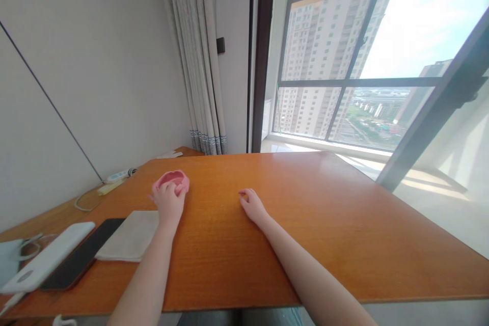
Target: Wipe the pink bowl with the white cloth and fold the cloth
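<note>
Toward the far left of the wooden table (313, 224), my left hand (170, 204) is closed on the near rim of a pink, rounded thing (183, 179). It looks hollow with a wavy edge, like a small bowl or a soft band; its exact kind is unclear. Part of it is hidden behind my fingers. My right hand (252, 205) rests on the bare wood near the middle of the table, with nothing in it. Its fingers are loosely bent and slightly apart, pointing left toward the pink thing.
Left of my left forearm lie a pale cloth-like square (128, 237), a dark phone (82, 254) and a white power bank (49, 257) with cables. A power strip (116, 177) sits by the wall. A curtain (200, 61) hangs behind; a large window (344, 81) is right.
</note>
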Available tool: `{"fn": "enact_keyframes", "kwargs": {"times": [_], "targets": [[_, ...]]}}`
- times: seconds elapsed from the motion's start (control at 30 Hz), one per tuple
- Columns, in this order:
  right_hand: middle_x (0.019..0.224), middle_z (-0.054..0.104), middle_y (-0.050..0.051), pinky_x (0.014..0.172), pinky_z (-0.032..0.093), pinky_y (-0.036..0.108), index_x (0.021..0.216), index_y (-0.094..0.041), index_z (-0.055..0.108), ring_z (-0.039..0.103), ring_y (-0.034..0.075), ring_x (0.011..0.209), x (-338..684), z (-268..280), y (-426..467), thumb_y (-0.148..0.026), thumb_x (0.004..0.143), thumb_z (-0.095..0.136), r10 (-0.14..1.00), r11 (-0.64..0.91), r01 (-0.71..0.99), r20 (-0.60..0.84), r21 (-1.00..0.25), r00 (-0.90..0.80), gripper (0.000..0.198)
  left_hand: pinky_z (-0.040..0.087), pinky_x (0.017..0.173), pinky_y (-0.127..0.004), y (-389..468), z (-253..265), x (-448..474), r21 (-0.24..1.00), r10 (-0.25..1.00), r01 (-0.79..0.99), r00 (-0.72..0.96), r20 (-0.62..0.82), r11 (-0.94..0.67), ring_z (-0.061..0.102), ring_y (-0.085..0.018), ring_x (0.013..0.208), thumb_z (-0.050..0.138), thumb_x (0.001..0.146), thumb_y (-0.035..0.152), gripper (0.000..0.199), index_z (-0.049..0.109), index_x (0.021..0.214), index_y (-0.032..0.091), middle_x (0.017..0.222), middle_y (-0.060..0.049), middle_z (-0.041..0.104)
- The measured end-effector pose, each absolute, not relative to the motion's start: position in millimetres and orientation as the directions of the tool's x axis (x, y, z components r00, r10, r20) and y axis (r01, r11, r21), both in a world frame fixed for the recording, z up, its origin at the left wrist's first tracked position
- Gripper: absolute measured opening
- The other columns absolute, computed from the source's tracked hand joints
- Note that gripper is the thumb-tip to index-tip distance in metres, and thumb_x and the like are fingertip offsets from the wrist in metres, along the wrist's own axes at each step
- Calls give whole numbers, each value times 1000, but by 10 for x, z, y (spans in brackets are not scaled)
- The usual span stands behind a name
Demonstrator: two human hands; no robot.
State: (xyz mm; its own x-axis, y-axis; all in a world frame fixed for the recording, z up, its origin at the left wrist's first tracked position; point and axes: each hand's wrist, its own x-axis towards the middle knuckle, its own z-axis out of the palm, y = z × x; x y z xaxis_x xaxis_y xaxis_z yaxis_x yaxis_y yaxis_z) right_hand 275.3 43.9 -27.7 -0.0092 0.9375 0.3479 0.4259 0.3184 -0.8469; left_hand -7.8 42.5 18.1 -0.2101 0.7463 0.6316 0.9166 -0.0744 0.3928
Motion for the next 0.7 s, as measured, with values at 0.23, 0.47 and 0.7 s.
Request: {"fn": "enact_keyframes", "kwargs": {"times": [0.23, 0.47, 0.7], "targets": [[113, 60, 8, 80, 49, 33, 115, -21, 52, 58, 21, 99, 2765, -203, 477, -48, 83, 40, 972, 163, 77, 174, -984, 159, 44, 29, 106, -48, 304, 141, 976, 404, 719, 714, 200, 666, -572, 44, -26, 112, 57, 79, 34, 17, 49, 72, 20, 87, -5, 51], [128, 54, 10, 105, 31, 33, 116, -17, 55, 46, 20, 121, 2786, -234, 521, -44, 82, 43, 976, 152, 89, 164, -984, 146, 45, 20, 111, -50, 112, -29, 1380, 476, 736, 582, 374, 564, -660, 40, -26, 119, 60, 77, 34, 20, 48, 71, 20, 90, -5, 50], [117, 60, 7, 100, 37, 34, 110, -20, 56, 53, 19, 112, 2820, -218, 532, -32, 84, 39, 977, 146, 140, 165, -979, 136, 34, 19, 111, -53, 209, -75, 1379, 507, 742, 552, 385, 549, -662, 38, -28, 122, 60, 77, 37, 21, 48, 69, 21, 87, -5, 50]]}}
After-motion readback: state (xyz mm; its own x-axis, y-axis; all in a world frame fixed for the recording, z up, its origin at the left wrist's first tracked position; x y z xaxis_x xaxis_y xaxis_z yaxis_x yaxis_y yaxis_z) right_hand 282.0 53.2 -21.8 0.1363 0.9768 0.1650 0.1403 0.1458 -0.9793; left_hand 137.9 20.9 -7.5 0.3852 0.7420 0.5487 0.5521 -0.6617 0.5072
